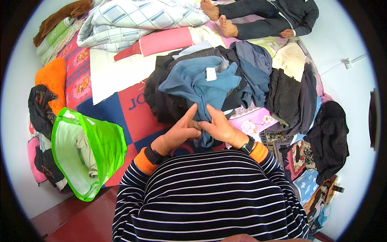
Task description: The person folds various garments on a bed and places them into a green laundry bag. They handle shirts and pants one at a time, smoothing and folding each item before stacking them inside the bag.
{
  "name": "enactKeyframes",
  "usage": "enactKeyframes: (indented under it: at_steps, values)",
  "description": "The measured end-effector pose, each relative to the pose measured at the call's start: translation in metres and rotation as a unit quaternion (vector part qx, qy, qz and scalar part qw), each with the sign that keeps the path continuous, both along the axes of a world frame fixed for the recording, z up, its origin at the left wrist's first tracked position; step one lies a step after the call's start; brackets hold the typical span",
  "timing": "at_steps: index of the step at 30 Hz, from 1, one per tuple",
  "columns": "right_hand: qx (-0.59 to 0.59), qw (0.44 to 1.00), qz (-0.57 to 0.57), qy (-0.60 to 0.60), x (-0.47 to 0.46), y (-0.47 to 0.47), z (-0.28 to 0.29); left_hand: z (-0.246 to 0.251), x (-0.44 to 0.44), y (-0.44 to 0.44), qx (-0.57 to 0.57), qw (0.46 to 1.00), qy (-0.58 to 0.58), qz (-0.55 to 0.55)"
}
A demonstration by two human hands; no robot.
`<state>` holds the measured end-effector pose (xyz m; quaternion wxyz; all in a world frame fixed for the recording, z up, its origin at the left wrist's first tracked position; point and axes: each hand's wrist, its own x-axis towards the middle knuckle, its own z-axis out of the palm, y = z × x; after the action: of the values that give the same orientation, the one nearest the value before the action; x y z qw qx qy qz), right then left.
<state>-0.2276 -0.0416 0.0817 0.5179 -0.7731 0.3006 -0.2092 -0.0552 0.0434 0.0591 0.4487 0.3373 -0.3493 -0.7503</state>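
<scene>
A crumpled blue-grey garment (201,78) with a white label lies over a heap of dark clothes (161,104) in front of me. Its narrow lower end is gathered between my hands and hangs towards my body. My left hand (183,127) grips this gathered part from the left, index finger stretched along it. From the right, my right hand (219,125) pinches the same part, its fingertips close to those of my left hand. Some fingers are hidden behind the cloth.
A bright green bag (105,151) with a light garment inside stands open at the left. More dark clothes (284,99) lie at the right. Beyond the heap are a pink piece of fabric (166,41) and a checked quilt (127,18). Another person's legs (257,27) rest at the upper right.
</scene>
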Motion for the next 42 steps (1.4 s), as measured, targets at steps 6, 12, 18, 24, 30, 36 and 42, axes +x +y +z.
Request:
enactKeyframes:
  at_steps: [6,12,18,24,30,36,42]
  values:
    - [0.072,0.99,-0.122,0.007,-0.024,-0.03,0.019,0.007,0.003,-0.012,-0.028,0.998,0.049,0.021]
    - [0.318,0.898,-0.087,-0.294,-0.01,-0.127,0.098,-0.014,0.011,-0.013,0.025,0.974,0.069,0.215]
    - [-0.432,0.87,-0.083,-0.221,-0.01,-0.157,0.139,-0.04,0.014,0.023,0.047,0.974,0.089,0.202]
    - [0.486,0.708,-0.11,-0.5,-0.055,-0.116,0.031,-0.053,0.027,0.057,0.114,0.96,0.059,0.25]
    - [0.553,0.741,-0.275,-0.265,-0.072,-0.054,-0.083,-0.055,0.03,0.043,0.103,0.967,0.054,0.228]
    - [0.515,0.789,-0.205,-0.267,-0.066,-0.065,-0.066,-0.055,-0.005,-0.009,0.161,0.959,-0.055,0.225]
    - [0.482,0.834,-0.153,-0.222,-0.06,-0.06,-0.047,-0.04,-0.028,-0.026,0.187,0.966,-0.028,0.176]
